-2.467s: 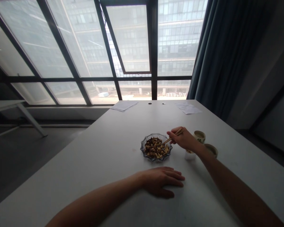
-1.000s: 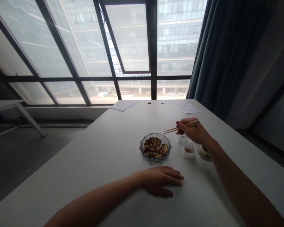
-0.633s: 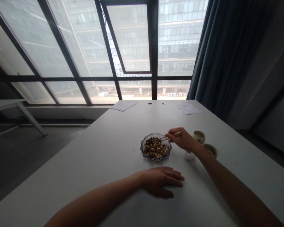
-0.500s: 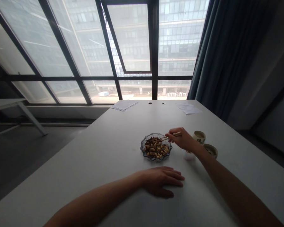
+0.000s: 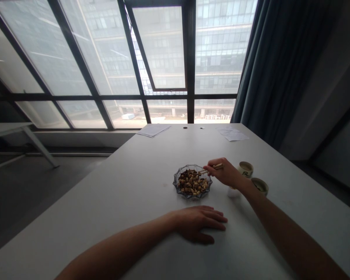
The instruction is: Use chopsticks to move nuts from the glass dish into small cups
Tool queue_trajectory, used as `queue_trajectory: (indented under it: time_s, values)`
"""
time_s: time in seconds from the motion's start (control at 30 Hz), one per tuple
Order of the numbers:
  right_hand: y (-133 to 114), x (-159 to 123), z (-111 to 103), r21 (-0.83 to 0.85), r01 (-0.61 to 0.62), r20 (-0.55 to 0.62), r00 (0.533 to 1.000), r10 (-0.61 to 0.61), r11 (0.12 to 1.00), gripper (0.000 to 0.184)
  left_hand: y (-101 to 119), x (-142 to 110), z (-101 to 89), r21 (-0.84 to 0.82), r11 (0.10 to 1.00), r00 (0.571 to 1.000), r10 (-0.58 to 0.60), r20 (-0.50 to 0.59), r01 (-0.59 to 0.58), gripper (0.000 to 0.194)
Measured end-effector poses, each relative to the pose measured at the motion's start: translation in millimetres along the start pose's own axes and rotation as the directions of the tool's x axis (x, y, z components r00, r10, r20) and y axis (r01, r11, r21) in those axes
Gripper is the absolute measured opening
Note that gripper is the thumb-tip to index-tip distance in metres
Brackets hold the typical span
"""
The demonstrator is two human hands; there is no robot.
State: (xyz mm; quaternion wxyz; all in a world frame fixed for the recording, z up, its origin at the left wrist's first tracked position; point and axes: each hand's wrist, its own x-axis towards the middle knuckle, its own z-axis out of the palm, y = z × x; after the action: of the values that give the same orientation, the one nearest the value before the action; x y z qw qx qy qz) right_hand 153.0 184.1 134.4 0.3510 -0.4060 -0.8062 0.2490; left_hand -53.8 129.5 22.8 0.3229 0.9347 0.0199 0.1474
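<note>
On the white bench (image 5: 119, 194), the right hand (image 5: 226, 173) is clamped on wooden chopsticks (image 5: 211, 168), tips reaching over the rim of a cut-glass dish (image 5: 176, 186) of roasted nuts (image 5: 191, 182), apparently mid-pick, so the tips need closing on a nut, while the left hand (image 5: 200, 224) rests open nearby.

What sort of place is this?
Probably an upper-floor office or meeting room: a long white table, loose papers, and tall dark-framed windows overlooking a glass office block.
</note>
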Motion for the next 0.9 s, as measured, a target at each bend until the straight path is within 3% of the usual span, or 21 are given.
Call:
queue_trajectory:
  time_s: [0.37, 0.5, 0.7, 0.9]
  values:
    - [-16.3, -5.7, -13.2, -0.017, -0.003, -0.023, 1.000, 0.003, 1.000, 0.044, -0.3, 0.3, 0.5, -0.001, 1.000, 1.000, -0.008, 0.005, 0.008, 0.058]
    - [-29.4, -13.4, -36.4, -0.039, -0.002, -0.045, 0.999, 0.001, 0.999, 0.042, 1.3, 1.1, -0.6, 0.002, 1.000, 1.000, -0.018, 0.009, 0.018, 0.058]
    - [-40.0, -27.9, -74.2, -0.058, -0.060, -0.182, 0.982, 0.049, 0.997, 0.039, 1.1, 0.8, -1.3, 0.008, 1.000, 1.000, -0.009, 0.014, 0.008, 0.057]
    - [-39.6, -23.4, -66.4, 0.008, -0.081, -0.143, 0.986, 0.081, 0.997, 0.039, 3.1, 1.3, -2.8, 0.015, 1.000, 1.000, -0.007, 0.019, 0.007, 0.057]
